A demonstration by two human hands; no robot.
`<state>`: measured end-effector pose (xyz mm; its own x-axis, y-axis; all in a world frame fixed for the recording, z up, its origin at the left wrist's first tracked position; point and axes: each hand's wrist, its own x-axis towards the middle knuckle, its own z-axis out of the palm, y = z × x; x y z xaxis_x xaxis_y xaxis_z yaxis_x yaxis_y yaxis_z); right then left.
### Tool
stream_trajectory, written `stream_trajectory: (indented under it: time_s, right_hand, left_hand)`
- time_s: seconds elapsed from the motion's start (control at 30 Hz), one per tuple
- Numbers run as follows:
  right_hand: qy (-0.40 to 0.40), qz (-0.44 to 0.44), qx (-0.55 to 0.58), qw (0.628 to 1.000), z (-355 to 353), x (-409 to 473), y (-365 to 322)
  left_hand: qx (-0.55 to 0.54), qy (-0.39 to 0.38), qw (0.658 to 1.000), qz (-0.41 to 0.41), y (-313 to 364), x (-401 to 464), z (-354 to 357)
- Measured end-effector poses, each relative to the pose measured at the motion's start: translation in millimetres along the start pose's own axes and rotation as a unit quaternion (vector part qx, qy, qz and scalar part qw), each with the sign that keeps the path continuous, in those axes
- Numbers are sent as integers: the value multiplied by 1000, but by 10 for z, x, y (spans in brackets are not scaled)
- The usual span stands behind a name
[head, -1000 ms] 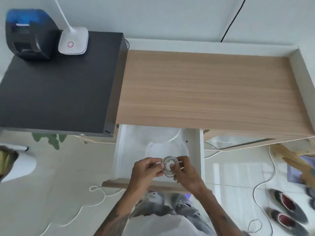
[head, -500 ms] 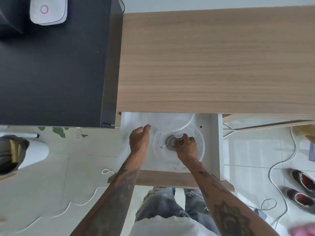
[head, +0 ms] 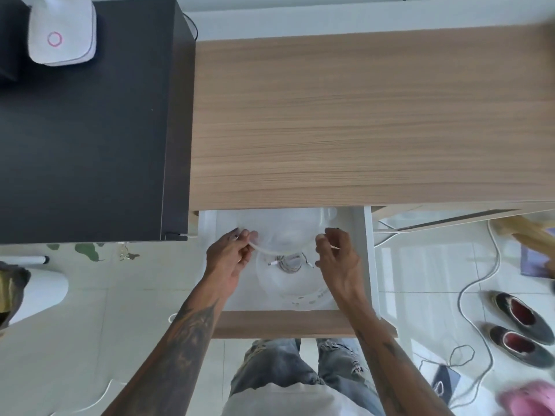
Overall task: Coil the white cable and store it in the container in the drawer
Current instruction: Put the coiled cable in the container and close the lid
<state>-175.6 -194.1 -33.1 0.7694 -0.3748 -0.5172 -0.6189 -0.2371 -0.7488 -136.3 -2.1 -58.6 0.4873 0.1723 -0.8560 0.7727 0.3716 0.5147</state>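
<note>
Both hands are over the open white drawer (head: 368,259) under the front edge of the wooden counter (head: 360,115). The coiled white cable (head: 289,262) lies at the bottom of the clear round container (head: 300,297), in the middle of the drawer. The left hand (head: 231,256) pinches the left rim of a clear lid (head: 282,235), and the right hand (head: 338,256) pinches its right rim. The lid hangs just above the container, toward the drawer's back.

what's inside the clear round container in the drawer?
The coiled white cable lies inside the clear round plastic container, connector ends showing. Both hands hold a clear round lid over its far part, blurring what's beneath.
</note>
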Motion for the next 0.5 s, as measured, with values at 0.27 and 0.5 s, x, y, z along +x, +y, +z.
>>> stream_trajectory:
  time_s: [0.27,0.5]
  right_hand:
    - [-8,115,36,993,-281,-123,156]
    - [21,170,-31,985,-351,-240,479]
  left_hand:
    - [196,-48,979,44,-372,-545,-156]
    - [327,54,939,89,-699,-634,43]
